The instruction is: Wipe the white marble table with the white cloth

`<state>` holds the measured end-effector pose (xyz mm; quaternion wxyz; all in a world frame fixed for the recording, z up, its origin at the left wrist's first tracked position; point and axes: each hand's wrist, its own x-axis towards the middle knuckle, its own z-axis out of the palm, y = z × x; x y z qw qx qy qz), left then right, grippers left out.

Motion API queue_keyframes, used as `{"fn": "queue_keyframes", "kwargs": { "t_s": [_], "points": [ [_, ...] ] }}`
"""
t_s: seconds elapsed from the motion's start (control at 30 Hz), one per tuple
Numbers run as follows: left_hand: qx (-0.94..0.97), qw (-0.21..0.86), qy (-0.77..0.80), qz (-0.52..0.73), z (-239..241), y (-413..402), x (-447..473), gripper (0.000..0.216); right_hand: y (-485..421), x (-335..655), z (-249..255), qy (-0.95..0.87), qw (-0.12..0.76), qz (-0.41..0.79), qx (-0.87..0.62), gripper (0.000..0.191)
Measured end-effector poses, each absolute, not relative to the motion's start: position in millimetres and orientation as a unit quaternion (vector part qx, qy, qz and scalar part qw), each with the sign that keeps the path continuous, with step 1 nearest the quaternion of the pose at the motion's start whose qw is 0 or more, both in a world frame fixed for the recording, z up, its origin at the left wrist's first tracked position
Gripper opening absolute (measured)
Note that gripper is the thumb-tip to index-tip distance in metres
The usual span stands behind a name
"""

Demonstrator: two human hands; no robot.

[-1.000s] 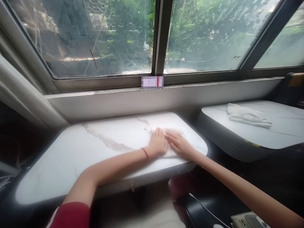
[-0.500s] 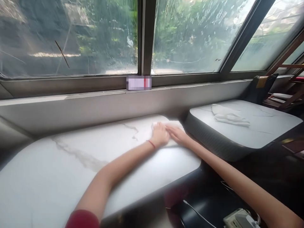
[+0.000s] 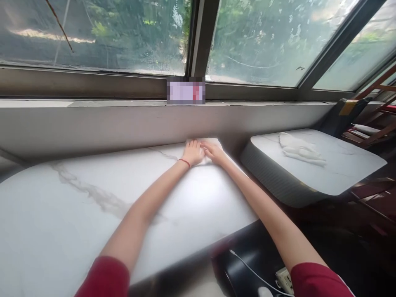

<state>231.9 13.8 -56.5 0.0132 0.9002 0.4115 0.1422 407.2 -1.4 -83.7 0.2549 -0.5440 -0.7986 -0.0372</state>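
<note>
Both my hands lie side by side, fingers flat, on a white marble-look tabletop (image 3: 77,214) at its far edge, close to the wall under the window. My left hand (image 3: 193,152), with a red string on the wrist, and my right hand (image 3: 214,152) press down on what looks like a white cloth (image 3: 216,142). The cloth barely stands out from the white top and most of it is hidden under my hands. Both arms are stretched far forward, and red sleeves show at the bottom.
A second white table (image 3: 340,173) stands to the right with a crumpled white cloth (image 3: 301,150) on it. Wooden chair frames (image 3: 374,123) sit at the far right. A power strip with a white cable (image 3: 283,280) lies below the table edge. The window sill (image 3: 93,103) runs behind.
My hands have slid together away from me across the tabletop to its far edge by the wall. The view has shifted forward and down.
</note>
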Motion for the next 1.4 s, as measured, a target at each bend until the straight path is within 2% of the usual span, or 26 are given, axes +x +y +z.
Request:
{"fn": "queue_keyframes", "kwargs": {
  "t_s": [0.23, 0.4, 0.5, 0.6, 0.7, 0.83, 0.97, 1.1, 1.4],
  "points": [
    [0.91, 0.01, 0.397, 0.121, -50.6, -21.5, 206.6, 0.061, -37.3, 391.4, -85.3, -0.803, 0.247, -0.024, -0.542, 0.051],
    [0.921, -0.014, 0.378, 0.093, -51.1, -88.0, 176.2, 0.062, -112.5, 364.1, -96.2, -0.809, 0.226, -0.07, -0.539, 0.052],
    [0.924, -0.069, 0.366, 0.088, -55.9, -149.5, 154.7, 0.065, -179.3, 342.1, -96.2, -0.827, 0.23, -0.107, -0.502, 0.053],
    [0.929, -0.162, 0.326, 0.072, -63.5, -207.5, 132.6, 0.065, -240.3, 318.8, -87.6, -0.847, 0.208, -0.125, -0.472, 0.063],
    [0.912, -0.228, 0.329, 0.085, -68.7, -238.9, 117.5, 0.068, -267.4, 303.1, -75.9, -0.87, 0.192, -0.128, -0.435, 0.069],
    [0.905, -0.209, 0.362, 0.08, -66.9, -223.2, 113.0, 0.07, -238.7, 300.7, -72.7, -0.883, 0.207, -0.107, -0.407, 0.064],
    [0.909, -0.104, 0.398, 0.06, -61.1, -160.5, 108.1, 0.073, -169.7, 300.6, -84.0, -0.881, 0.22, -0.1, -0.406, 0.052],
    [0.901, -0.02, 0.424, 0.088, -59.5, -91.3, 95.1, 0.074, -94.7, 289.7, -90.3, -0.875, 0.224, -0.078, -0.422, 0.052],
    [0.861, -0.025, 0.496, 0.114, -69.6, -6.9, 82.4, 0.072, 18.5, 272.5, -85.8, -0.888, 0.252, -0.02, -0.385, 0.05]
  ]
}}
